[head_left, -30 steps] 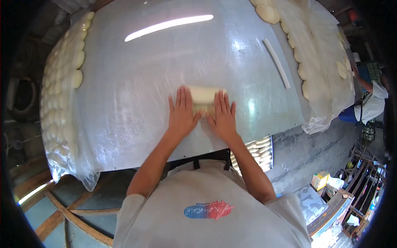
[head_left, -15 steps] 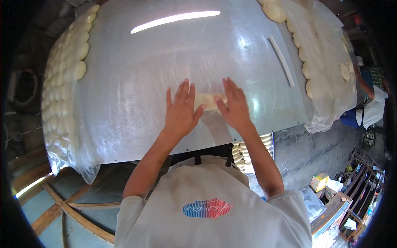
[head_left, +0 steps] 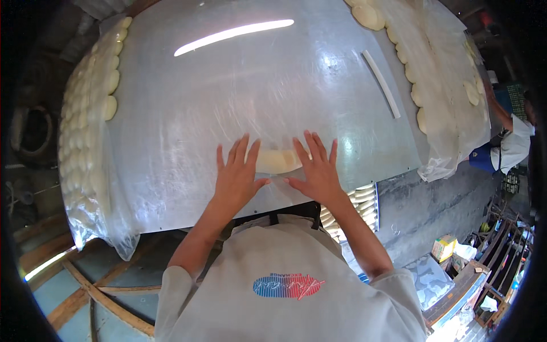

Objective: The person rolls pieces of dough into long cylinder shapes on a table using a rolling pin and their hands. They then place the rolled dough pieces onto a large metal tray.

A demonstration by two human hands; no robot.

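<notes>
A pale, smooth roll of dough (head_left: 277, 161) lies crosswise on the shiny metal tabletop (head_left: 228, 97), close to its near edge. Over its left end rests my left hand (head_left: 236, 174), palm down with the fingers stretched out and spread. My right hand (head_left: 316, 170) lies flat on the right end in the same way, fingers apart. Both thumbs point inward, just on the near side of the dough. The ends of the roll are hidden under my palms.
Rows of round dough pieces (head_left: 80, 131) under clear plastic line the left side. More dough under a plastic sheet (head_left: 444, 97) lies at the right, beside a white strip (head_left: 382, 84). A tray of dough rolls (head_left: 364, 205) stands below the table edge. Another person (head_left: 515, 142) is at far right.
Both hands have drawn back toward me and the dough has come with them. The roll now sits nearer the table's edge and looks smoother and more even.
</notes>
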